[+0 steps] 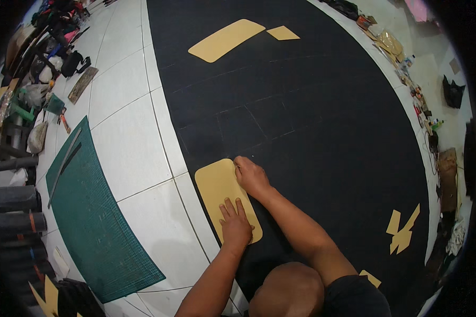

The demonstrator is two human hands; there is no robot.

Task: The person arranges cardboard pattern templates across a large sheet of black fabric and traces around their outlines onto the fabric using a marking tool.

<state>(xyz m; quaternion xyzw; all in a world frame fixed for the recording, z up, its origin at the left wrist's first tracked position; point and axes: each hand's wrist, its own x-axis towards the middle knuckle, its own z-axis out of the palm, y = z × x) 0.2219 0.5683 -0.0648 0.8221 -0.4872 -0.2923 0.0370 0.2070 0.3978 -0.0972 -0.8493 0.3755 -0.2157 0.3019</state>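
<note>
A tan, round-cornered rectangular template [213, 182] lies flat along the left edge of a large black sheet of material [322, 174]. On its lower half my left hand [236, 224] rests flat with the fingers spread. At the template's upper right edge is my right hand [251, 175], its fingers closed in a pinch; whatever they hold is too small to make out. Thin pale lines are drawn on the black sheet beyond both hands.
A larger tan template [226, 40] and a small diamond-shaped one [283, 33] lie at the far end. More tan pieces [402, 232] are at the right. On the tiled floor [137, 137] lies a green cutting mat [98, 222] with a ruler. Dark rolls [13, 201] and clutter line the left.
</note>
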